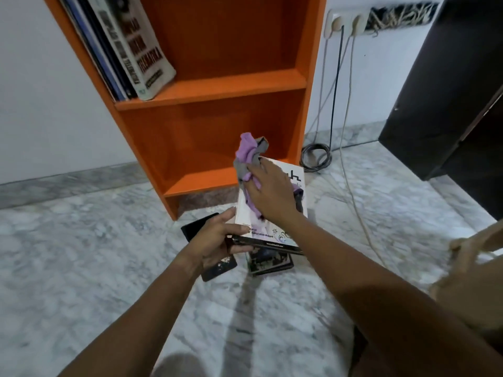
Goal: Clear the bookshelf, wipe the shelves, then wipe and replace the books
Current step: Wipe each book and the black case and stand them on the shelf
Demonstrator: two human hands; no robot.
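Between the two hands, a white book (pixel 268 231) is held tilted above the floor, its glossy cover facing up and its near edge dark. The right hand (pixel 268 186) lies on that cover with its fingers bent over a crumpled purple and grey cloth (pixel 249 155), pinning it against the book. One bunch of the soft fabric sticks up beyond the fingertips and another end shows at the far side of the palm. The left hand (pixel 217 238) grips the book's near left corner, thumb on top of the cover and fingers along and under the edge. Just under the hands, three dark flat books lie on the floor. One (pixel 194 227) is beyond the left hand, one (pixel 220 268) is beneath the left wrist, and one (pixel 269 263) is below the held book; I cannot tell whether more lie under it. The floor (pixel 81 240) is polished grey-white marble. Ahead of the hands stands an orange bookshelf (pixel 231 85) of smooth board, with two compartments in view. The upper one holds a row of books (pixel 133 44) leaning against its left wall, a thick pale one with black lettering outermost and several thin blue and dark ones behind it. To the right of the right hand, a black cable (pixel 334 77) and a pale cable (pixel 348 104) drop from two wall sockets (pixel 344 23), and the black one ends in a coil (pixel 315 157) on the floor. Farther right is a dark cabinet (pixel 449 91).
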